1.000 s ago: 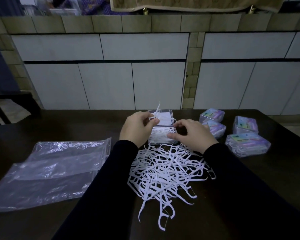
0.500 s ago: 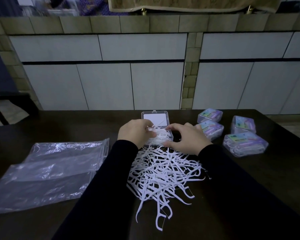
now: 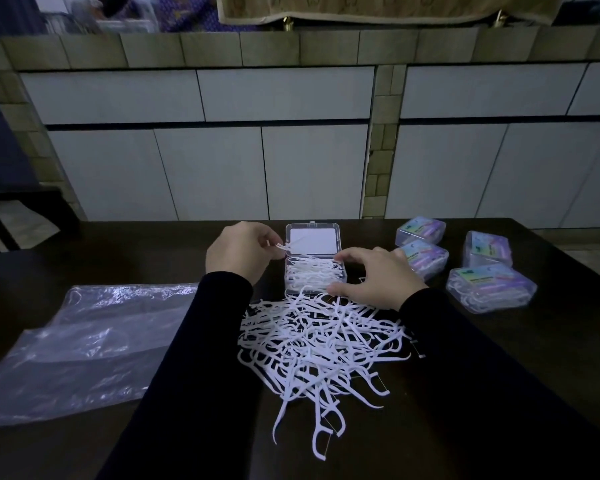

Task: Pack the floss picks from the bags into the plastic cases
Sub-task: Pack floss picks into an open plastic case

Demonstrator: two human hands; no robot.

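My left hand [image 3: 238,251] pinched one floss pick [image 3: 280,246] at the open case's [image 3: 314,277] left rim, its long axis pointing right, across the case. My right hand [image 3: 374,277] rested with loosely curled fingers against the case's right and near sides, steadying it; whether it held anything, I could not tell. The case lay between both hands, toward the surface's far edge, its lid [image 3: 312,239] folded back. The loose pile of picks [image 3: 321,344] lay just nearer me. Four filled cases [image 3: 490,287] sat toward the right edge, emptied bags [image 3: 84,341] toward the left.

Dark table [image 3: 499,358], floss picks [image 3: 312,344], open case [image 3: 314,271], seemingly empty bags [image 3: 84,341]
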